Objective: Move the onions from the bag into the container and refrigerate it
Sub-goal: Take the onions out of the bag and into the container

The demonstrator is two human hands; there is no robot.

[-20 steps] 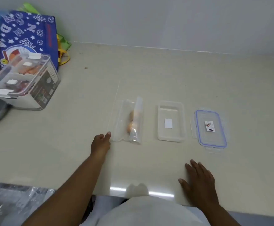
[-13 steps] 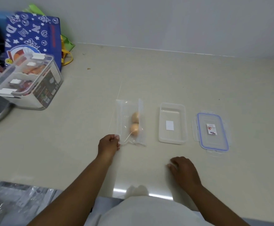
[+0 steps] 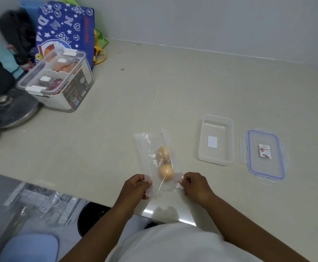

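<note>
The left hand [image 3: 136, 186] and right hand [image 3: 194, 184] pinch the bag's [image 3: 146, 148] near corners, 2 onions [image 3: 166, 172] between them.

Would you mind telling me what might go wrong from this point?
Both hands, left and right, pinch the clear bag at its near end by the counter edge. If it opens suddenly, the two onions may roll off. The container sits apart to the right, so an onion could drop during the transfer.
</note>
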